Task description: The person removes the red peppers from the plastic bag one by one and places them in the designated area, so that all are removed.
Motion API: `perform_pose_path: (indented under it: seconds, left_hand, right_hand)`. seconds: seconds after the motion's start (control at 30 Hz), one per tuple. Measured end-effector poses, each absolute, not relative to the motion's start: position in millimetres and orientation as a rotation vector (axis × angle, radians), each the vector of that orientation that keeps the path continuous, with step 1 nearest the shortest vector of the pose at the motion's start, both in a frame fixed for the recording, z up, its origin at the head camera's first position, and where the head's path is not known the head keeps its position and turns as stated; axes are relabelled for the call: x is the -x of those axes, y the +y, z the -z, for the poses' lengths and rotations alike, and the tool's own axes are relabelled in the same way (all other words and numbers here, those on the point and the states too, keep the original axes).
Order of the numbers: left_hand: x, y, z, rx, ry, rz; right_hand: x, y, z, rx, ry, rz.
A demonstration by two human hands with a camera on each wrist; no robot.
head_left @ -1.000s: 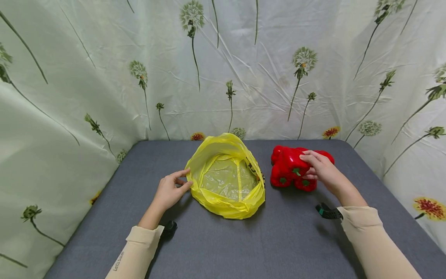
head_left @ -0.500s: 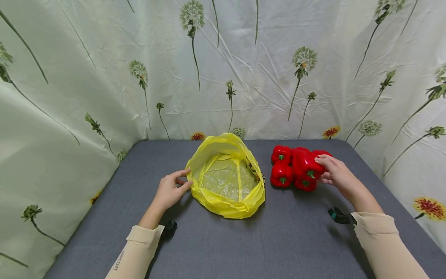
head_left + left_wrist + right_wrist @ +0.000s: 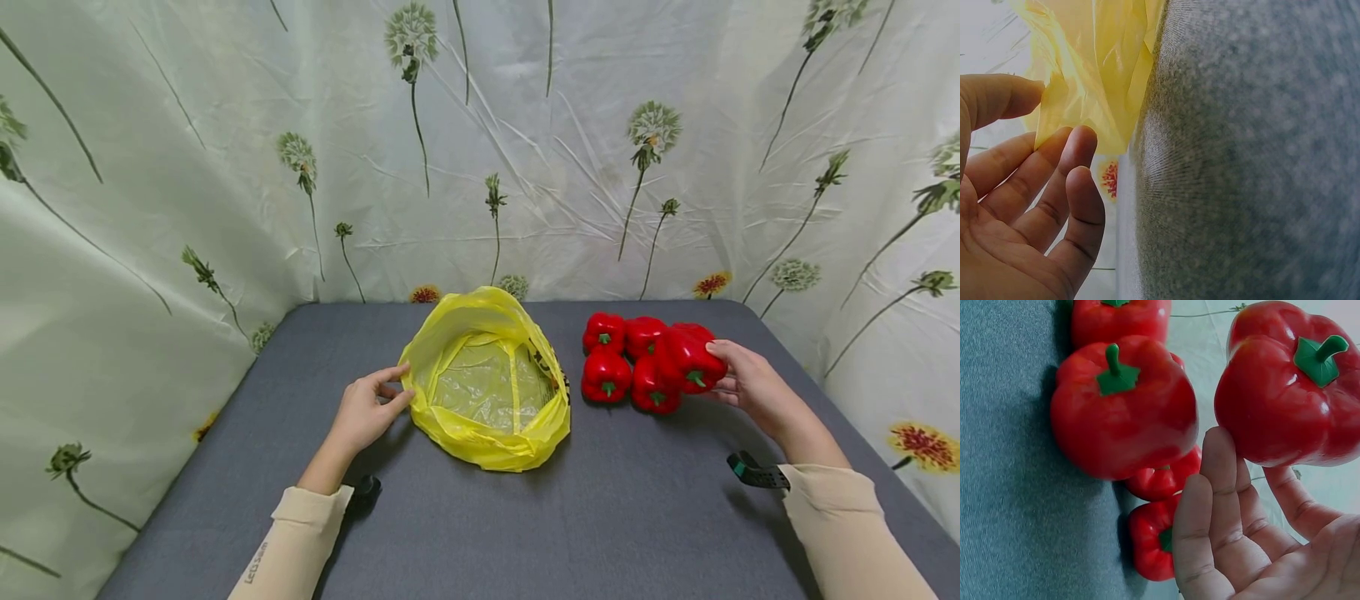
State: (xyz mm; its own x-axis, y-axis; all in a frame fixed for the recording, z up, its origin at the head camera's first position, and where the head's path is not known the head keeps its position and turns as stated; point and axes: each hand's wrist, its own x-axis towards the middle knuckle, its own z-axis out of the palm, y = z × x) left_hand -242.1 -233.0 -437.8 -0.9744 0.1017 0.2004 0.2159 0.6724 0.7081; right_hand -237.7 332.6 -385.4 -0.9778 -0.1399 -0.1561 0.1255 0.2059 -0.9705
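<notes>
yellow bag, head view: our left hand [image 3: 365, 412] pinches the near-left rim of the open yellow plastic bag [image 3: 491, 379], which sits mid-table on the grey cloth table [image 3: 525, 517].
red peppers, head view: our right hand [image 3: 757, 389] grasps one red pepper [image 3: 692, 358], held against the right edge of the cluster of red peppers [image 3: 622, 367] lying just right of the bag, apart from it.
backdrop, head view: a flowered curtain [image 3: 525, 150] walls the table on three sides.
left wrist view: thumb and fingers [image 3: 1063, 156] close on a fold of the yellow plastic bag [image 3: 1094, 69]; the grey cloth table [image 3: 1247, 156] fills the right side.
right wrist view: our fingers [image 3: 1222, 487] curl under the held red pepper [image 3: 1285, 394], green stem toward the camera; the cluster of red peppers [image 3: 1122, 412] lies beside it on the table [image 3: 1010, 487].
</notes>
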Motion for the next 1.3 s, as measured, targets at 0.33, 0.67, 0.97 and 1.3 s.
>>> perform_pose_path:
  seconds: [0.33,0.67,0.97,1.3]
  left_hand:
    - [242.5,-233.0,439.0,0.263,-2.738,1.186]
    - [243.5,-234.0,438.6,0.262,-2.739,1.206]
    - [244.5,-233.8,436.4,0.258,-2.743,1.21]
    - [242.7,-234.9,439.5,0.256,-2.748,1.21]
  right_hand:
    - [236.1,346.1,391.7,0.001,2.213,1.951]
    - [235.6,369.8,406.0,-0.064,2.191,1.976]
    - [236.9,391.2,420.8,-0.154,2.148,1.958]
    - [234.5,397.6,431.9,-0.167,2.344,1.683]
